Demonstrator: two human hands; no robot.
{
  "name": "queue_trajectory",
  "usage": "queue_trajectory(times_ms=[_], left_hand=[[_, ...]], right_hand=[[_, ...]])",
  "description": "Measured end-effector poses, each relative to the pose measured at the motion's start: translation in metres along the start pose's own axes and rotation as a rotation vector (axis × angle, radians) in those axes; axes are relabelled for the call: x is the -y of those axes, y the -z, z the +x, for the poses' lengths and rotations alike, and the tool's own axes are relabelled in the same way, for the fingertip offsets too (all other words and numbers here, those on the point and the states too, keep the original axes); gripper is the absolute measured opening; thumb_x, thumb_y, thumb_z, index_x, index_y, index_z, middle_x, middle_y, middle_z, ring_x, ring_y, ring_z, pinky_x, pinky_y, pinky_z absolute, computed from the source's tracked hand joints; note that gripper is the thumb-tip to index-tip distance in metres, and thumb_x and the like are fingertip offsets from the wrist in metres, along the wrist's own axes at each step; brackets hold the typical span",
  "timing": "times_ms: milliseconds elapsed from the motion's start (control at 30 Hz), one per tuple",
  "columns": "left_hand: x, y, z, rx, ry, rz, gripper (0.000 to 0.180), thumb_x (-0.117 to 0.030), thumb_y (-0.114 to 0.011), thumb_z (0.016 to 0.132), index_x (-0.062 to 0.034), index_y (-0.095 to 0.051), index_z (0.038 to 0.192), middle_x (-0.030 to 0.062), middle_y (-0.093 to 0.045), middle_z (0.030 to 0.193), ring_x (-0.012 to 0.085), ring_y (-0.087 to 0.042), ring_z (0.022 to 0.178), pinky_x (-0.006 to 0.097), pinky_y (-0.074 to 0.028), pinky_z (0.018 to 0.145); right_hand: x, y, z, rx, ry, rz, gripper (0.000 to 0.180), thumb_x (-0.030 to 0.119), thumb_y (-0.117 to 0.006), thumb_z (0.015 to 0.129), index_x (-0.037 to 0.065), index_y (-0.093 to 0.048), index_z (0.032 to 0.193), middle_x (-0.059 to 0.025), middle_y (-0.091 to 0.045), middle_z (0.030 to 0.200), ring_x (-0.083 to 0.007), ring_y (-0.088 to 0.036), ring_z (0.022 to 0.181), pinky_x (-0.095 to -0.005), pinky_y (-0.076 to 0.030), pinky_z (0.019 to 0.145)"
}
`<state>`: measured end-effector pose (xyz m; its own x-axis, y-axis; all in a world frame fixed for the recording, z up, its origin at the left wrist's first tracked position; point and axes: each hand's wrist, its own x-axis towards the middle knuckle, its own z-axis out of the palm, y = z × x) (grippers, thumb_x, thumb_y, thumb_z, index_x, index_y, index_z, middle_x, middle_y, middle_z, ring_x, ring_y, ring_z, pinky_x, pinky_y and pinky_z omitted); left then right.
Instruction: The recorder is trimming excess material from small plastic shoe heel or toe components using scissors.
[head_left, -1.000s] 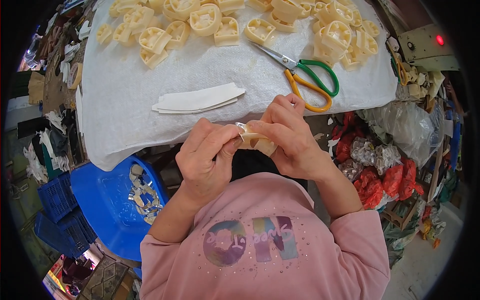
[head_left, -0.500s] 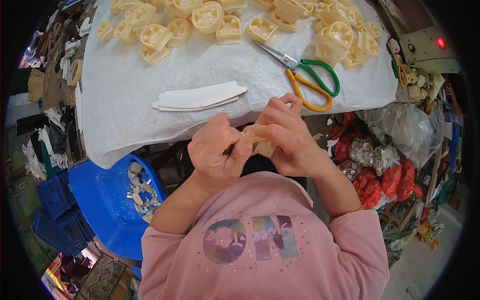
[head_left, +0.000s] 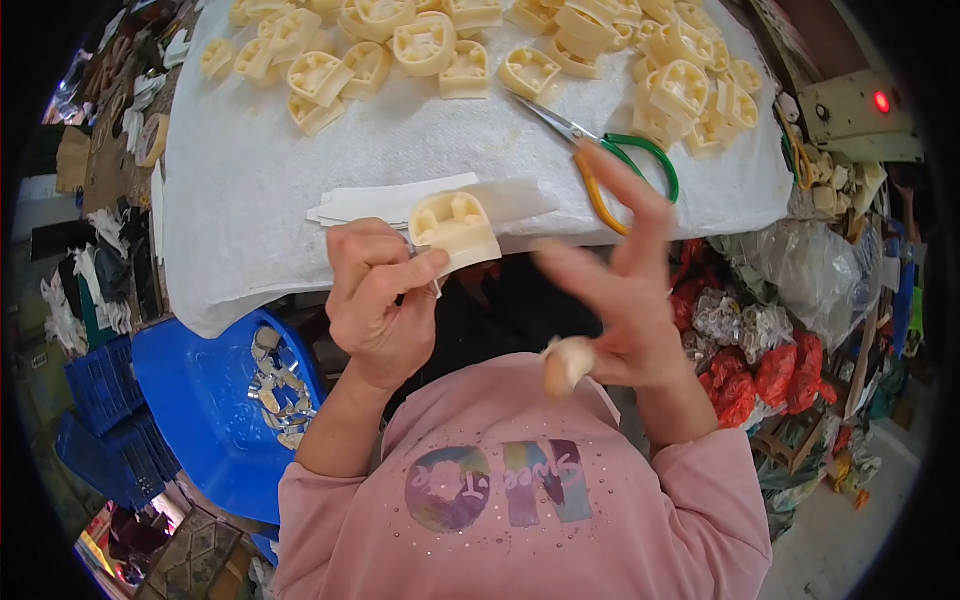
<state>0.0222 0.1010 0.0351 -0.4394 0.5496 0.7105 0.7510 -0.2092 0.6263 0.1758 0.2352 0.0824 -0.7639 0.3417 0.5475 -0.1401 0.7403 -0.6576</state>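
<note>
My left hand (head_left: 380,295) pinches a cream D-shaped moulded piece (head_left: 462,245) near the cloth's front edge, its hollow side with small pegs facing up. To its right, my right hand (head_left: 635,300) is blurred by motion, its fingers spread and no held thing visible. Just beyond the held piece lie white strips (head_left: 385,200), stacked. Beside them a smeared whitish strip (head_left: 520,198) shows over the cloth. Scissors (head_left: 585,135) with one green and one orange handle rest beyond my right hand, which covers part of the orange handle.
A white cloth (head_left: 250,180) covers the work surface. Many similar cream pieces (head_left: 423,45) are heaped along its far side. A blue basin (head_left: 200,400) with shiny scraps stands at lower left, near blue crates (head_left: 110,390). Red plastic bags (head_left: 775,370) lie at the right.
My hands were together over a cream piece; now they are apart. My left hand has moved left and forward with the piece, and my right hand has moved right, its fingers spreading.
</note>
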Motion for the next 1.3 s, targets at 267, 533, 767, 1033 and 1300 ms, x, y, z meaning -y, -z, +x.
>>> queue_trajectory(times_ms=[267,533,767,1033,1300], left_hand=[[-0.019,-0.013,0.002,-0.037,-0.048,-0.217,0.035,0.010,-0.069,0.059,-0.0073,-0.061,0.088,0.0131,-0.052,0.093,0.0298,-0.054,0.086,0.037,-0.048,0.075],[-0.021,-0.012,0.000,0.263,-0.170,-0.178,0.022,0.005,-0.065,0.064,0.0002,-0.056,0.083,0.0161,-0.060,0.095,0.0276,-0.061,0.076,0.034,-0.047,0.062],[-0.025,-0.015,0.004,0.315,-0.211,0.003,0.018,0.003,-0.064,0.062,0.0000,-0.054,0.076,0.0144,-0.057,0.090,0.0221,-0.055,0.063,0.031,-0.037,0.051],[-0.027,-0.015,0.006,0.387,-0.191,0.070,0.015,0.001,-0.063,0.063,-0.0011,-0.050,0.071,0.0130,-0.055,0.086,0.0217,-0.051,0.061,0.032,-0.034,0.050],[-0.021,-0.021,0.001,0.297,-0.183,-0.006,0.023,-0.002,-0.068,0.063,-0.0012,-0.053,0.081,0.0112,-0.056,0.085,0.0222,-0.051,0.062,0.033,-0.038,0.052]], right_hand=[[0.007,-0.051,-0.043,-0.482,-0.694,1.001,0.028,0.016,-0.055,0.092,-0.003,-0.049,0.111,-0.0146,-0.055,0.110,-0.0220,-0.056,0.102,-0.0377,-0.046,0.090],[0.003,-0.038,-0.051,-0.450,-0.788,1.142,0.025,0.015,-0.049,0.093,-0.003,-0.053,0.110,-0.0146,-0.061,0.103,-0.0213,-0.061,0.095,-0.0341,-0.048,0.087],[0.003,-0.027,-0.050,-0.241,-0.701,0.903,0.028,0.009,-0.044,0.092,-0.006,-0.057,0.113,-0.0131,-0.063,0.112,-0.0145,-0.061,0.093,-0.0265,-0.047,0.084],[-0.001,-0.023,-0.040,-0.099,-0.635,0.648,0.027,0.006,-0.043,0.089,-0.006,-0.059,0.108,-0.0146,-0.066,0.104,-0.0141,-0.063,0.087,-0.0267,-0.050,0.078],[-0.004,-0.034,-0.037,-0.285,-0.746,0.877,0.022,0.014,-0.046,0.096,-0.005,-0.058,0.097,-0.0132,-0.065,0.101,-0.0128,-0.062,0.083,-0.0266,-0.052,0.074]])
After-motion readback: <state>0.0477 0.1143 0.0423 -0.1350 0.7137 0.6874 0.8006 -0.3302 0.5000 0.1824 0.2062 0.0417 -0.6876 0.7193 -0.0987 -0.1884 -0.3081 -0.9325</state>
